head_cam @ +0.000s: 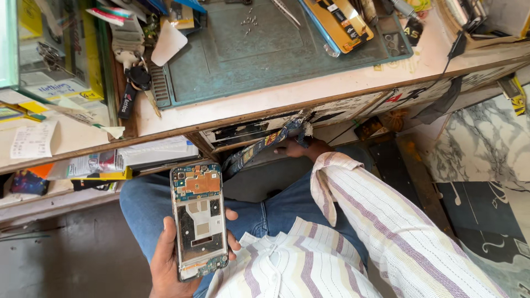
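Note:
My left hand [165,259] holds an opened smartphone [199,218] over my lap, its back cover off and the circuit board and metal shields showing. My right hand [301,149] reaches under the workbench edge and is partly hidden there; it touches a crumpled printed packet or strip [265,144] at a drawer opening. Whether its fingers grip that packet cannot be made out. My striped sleeve [375,215] runs from the lower right up to that hand.
A teal work mat [248,60] lies on the bench with small screws [248,21], tweezers [287,12] and a yellow-edged phone part [337,22]. Keys [135,83] lie left of it. A shelf with papers [149,154] is below; marble floor tiles [486,143] lie to the right.

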Motion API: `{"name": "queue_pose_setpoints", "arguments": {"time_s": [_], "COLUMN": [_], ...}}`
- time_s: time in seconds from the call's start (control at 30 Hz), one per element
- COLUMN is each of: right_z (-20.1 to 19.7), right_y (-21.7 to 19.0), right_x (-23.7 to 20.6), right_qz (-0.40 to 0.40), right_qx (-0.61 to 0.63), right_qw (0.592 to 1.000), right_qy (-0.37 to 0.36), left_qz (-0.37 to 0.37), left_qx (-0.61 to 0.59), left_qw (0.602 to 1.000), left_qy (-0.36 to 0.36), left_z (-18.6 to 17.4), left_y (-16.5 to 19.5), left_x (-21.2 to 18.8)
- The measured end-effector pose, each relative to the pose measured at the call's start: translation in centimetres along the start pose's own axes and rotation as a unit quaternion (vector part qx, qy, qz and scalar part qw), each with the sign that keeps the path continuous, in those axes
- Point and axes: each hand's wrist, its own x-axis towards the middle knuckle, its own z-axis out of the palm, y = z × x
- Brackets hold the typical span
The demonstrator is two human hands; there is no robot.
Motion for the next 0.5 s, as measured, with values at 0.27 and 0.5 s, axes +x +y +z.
{"name": "queue_pose_setpoints", "arguments": {"time_s": [0.27, 0.5], "right_z": [4.9, 6.9], "right_y": [-2.9, -6.2], "right_x": [0.9, 1.1], "right_qz": [0.019, 0.011], "right_qx": [0.113, 0.229], "right_qw": [0.985, 0.941], "right_qy": [0.125, 0.248], "left_qz": [-0.010, -0.028], "left_qx": [-0.009, -0.003], "left_qw": [1.000, 1.000], "left_qy": [-0.005, -0.006], "left_z": [-0.2, -1.3], "left_y": [-0.3, 0.3], "left_x": [0.5, -0.1]}}
